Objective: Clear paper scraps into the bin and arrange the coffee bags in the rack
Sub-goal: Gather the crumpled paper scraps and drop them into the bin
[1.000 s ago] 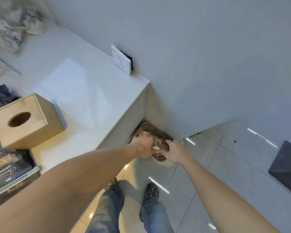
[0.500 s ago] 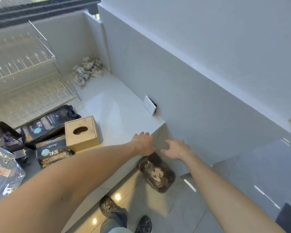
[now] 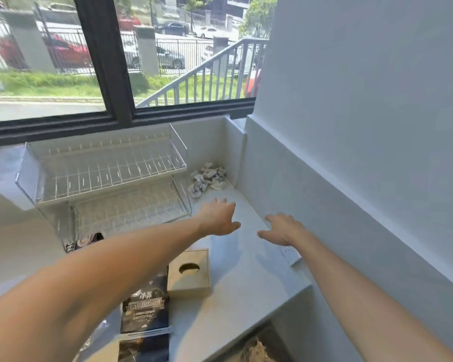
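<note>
Crumpled paper scraps lie in the far corner of the white counter, right of the two-tier clear rack, which holds nothing. My left hand reaches out over the counter just short of the scraps, fingers spread and holding nothing. My right hand is beside it, also open and palm down. Black coffee bags lie flat on the counter under my left forearm; another bag peeks out below the rack. The bin with paper in it stands on the floor at the counter's near end.
A wooden tissue box stands on the counter between the bags and my hands. A white wall socket sits on the backsplash under my right wrist. A large window runs behind the rack.
Both hands left the bin on the floor, rose past the counter's end and now stretch toward the far corner. The view swung up from the floor to the rack and window.
</note>
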